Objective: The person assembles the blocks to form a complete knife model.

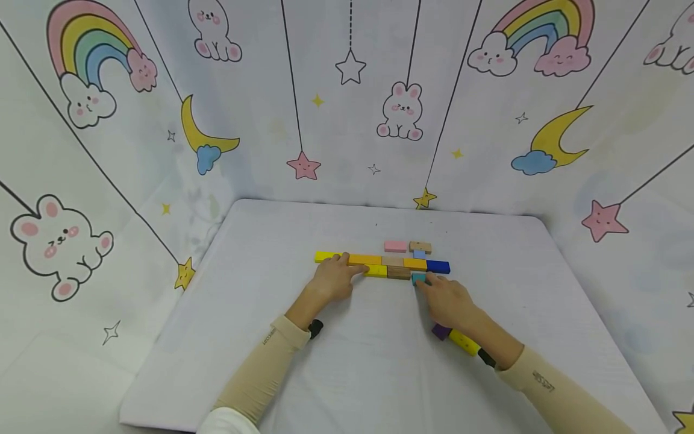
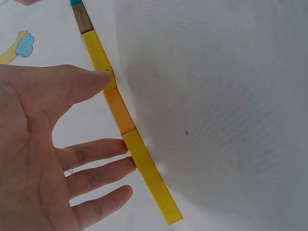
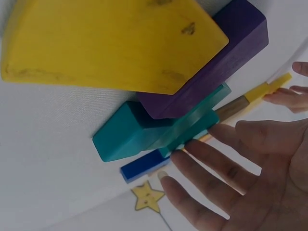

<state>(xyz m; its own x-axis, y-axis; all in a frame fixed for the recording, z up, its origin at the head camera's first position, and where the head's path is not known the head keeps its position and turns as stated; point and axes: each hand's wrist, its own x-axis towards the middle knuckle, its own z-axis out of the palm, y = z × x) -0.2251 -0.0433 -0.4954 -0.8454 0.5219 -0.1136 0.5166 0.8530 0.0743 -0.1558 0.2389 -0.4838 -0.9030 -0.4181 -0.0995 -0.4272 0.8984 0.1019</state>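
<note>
My left hand (image 1: 333,278) lies over the left part of a double row of wooden blocks. Its thumb touches a yellow block (image 2: 98,50), while fingertips reach the edge of a longer yellow block (image 2: 153,178). An orange block (image 2: 120,111) lies between them. My right hand (image 1: 449,301) is at the right end of the near row, its extended fingers touching a teal block (image 1: 418,279). A brown block (image 1: 398,273) sits just left of the teal one. Behind it, a dark blue block (image 1: 438,266) ends the far row. A larger teal piece (image 3: 127,132) shows closer to the right wrist camera.
Behind the rows lie a pink block (image 1: 395,246), a tan block (image 1: 420,247) and a small light blue block (image 1: 419,254). Beneath my right forearm are a purple block (image 1: 441,331) and a yellow block (image 1: 464,342). A patterned cloth (image 1: 358,120) hangs behind the white table (image 1: 347,374).
</note>
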